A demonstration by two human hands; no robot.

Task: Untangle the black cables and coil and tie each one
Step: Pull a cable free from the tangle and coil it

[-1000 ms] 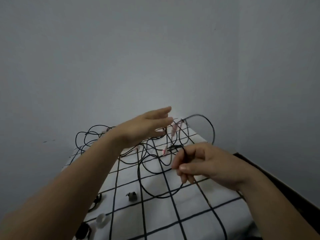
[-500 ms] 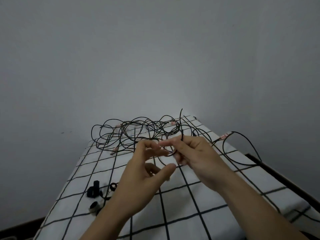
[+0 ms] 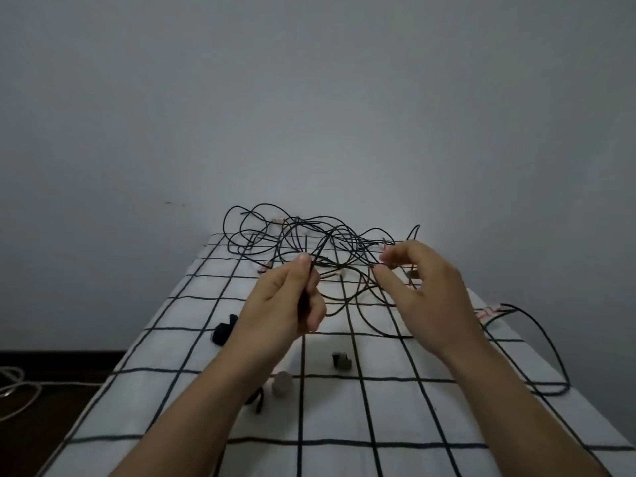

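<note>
We are looking through one wide-angle camera worn on the head, facing forward and a little downward along the cloth [image 3: 330, 411] toward the wall [image 3: 309, 98]. The camera is sitting close. The forearms are coming in from the bottom edge, and the left hand [image 3: 285, 304] and right hand [image 3: 426, 297] are filling the middle of the frame, just in front of the cables [image 3: 328, 232] at the cloth's far end. The wall is taking up the upper half, and the floor [image 3: 62, 364] is showing at the lower left.

wall [image 3: 309, 98]: plain grey | floor [image 3: 51, 380]: dark | light: dim
</note>
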